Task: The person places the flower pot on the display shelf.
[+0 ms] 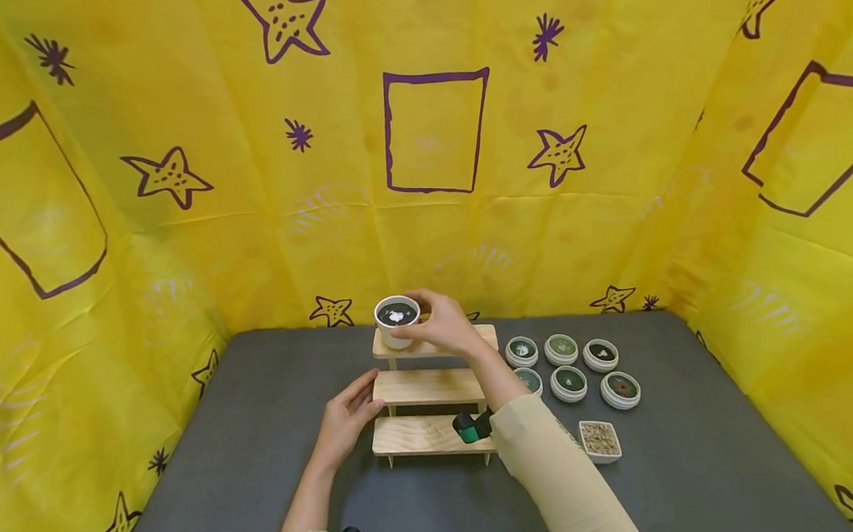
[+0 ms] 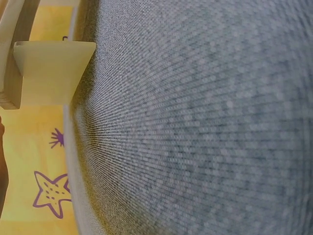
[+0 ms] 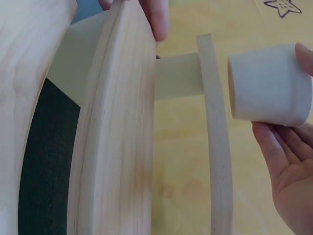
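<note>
— What do the hands have?
— The right hand (image 1: pixel 442 325) curls round a small white pot of dark soil (image 1: pixel 397 319) on the top step of the three-tier pale wooden stand (image 1: pixel 428 387); the left hand (image 1: pixel 344 419), fingers straight, steadies its middle step.
— Around them?
— Grey felt tabletop (image 1: pixel 263 479), yellow star-printed backdrop (image 1: pixel 431 132).

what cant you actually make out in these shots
- What fills the white pot: head view, too small; right wrist view shows only its outer wall.
- Whether the pot rests on the wooden stand or hangs just above it: right hand covers that spot.
- Contents of the round tins and the small tray: head view, too small.
- Left hand: missing from the left wrist view, only grey mat.
</note>
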Demonstrator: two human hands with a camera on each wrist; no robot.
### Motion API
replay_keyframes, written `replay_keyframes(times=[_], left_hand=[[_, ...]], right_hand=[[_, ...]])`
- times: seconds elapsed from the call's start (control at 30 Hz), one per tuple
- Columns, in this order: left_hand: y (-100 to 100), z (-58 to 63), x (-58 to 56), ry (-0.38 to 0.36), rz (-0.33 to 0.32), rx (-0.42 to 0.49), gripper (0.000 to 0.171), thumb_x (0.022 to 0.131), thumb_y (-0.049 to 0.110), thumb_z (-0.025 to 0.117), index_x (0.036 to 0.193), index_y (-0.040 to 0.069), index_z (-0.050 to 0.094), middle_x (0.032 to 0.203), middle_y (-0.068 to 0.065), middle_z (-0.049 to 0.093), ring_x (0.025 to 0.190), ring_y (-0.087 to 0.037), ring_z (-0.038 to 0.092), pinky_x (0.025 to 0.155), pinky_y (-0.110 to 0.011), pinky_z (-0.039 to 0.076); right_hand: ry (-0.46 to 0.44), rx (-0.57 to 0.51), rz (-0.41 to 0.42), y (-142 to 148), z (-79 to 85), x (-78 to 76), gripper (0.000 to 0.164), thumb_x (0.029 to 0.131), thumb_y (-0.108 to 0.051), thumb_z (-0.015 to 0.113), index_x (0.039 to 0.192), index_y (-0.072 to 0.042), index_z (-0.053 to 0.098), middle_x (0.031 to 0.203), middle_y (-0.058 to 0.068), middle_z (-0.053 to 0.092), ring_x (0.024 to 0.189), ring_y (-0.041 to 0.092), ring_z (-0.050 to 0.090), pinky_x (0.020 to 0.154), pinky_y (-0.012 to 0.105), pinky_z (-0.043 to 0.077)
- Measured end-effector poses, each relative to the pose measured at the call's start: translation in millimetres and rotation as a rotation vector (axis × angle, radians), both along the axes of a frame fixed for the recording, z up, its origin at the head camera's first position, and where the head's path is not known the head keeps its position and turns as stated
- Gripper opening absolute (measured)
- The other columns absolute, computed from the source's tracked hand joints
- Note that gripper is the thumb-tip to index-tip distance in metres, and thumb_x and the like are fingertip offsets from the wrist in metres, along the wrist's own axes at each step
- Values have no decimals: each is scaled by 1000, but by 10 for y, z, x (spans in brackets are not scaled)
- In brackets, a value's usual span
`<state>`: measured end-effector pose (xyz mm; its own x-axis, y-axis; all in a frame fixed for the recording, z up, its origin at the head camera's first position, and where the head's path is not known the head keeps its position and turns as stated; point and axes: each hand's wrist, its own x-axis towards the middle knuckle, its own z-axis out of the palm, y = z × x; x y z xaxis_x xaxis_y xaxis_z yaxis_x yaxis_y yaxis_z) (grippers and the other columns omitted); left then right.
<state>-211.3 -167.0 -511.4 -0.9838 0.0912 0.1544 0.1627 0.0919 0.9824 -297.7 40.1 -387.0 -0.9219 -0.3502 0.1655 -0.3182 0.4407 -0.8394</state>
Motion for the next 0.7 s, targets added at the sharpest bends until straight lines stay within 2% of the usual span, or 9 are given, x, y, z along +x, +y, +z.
replay_keyframes(times=[0.4, 0.7], left_hand=[[12, -23, -7, -3, 17, 20, 56, 92, 6, 67, 143, -5, 47, 150, -26, 45, 140, -38, 39, 99, -5, 43], [7, -6, 3, -20, -3, 35, 57, 92, 8, 67, 144, -4, 46, 152, -24, 43, 143, -35, 38, 105, -10, 42]], right_hand=[[16, 10, 16, -38, -77, -10, 72, 76, -35, 84, 138, -11, 56, 128, 7, 67, 108, 24, 66, 85, 31, 56], [15, 6, 16, -27, -89, -7, 74, 76, -35, 84, 140, -11, 54, 129, 7, 66, 109, 25, 65, 86, 33, 56]])
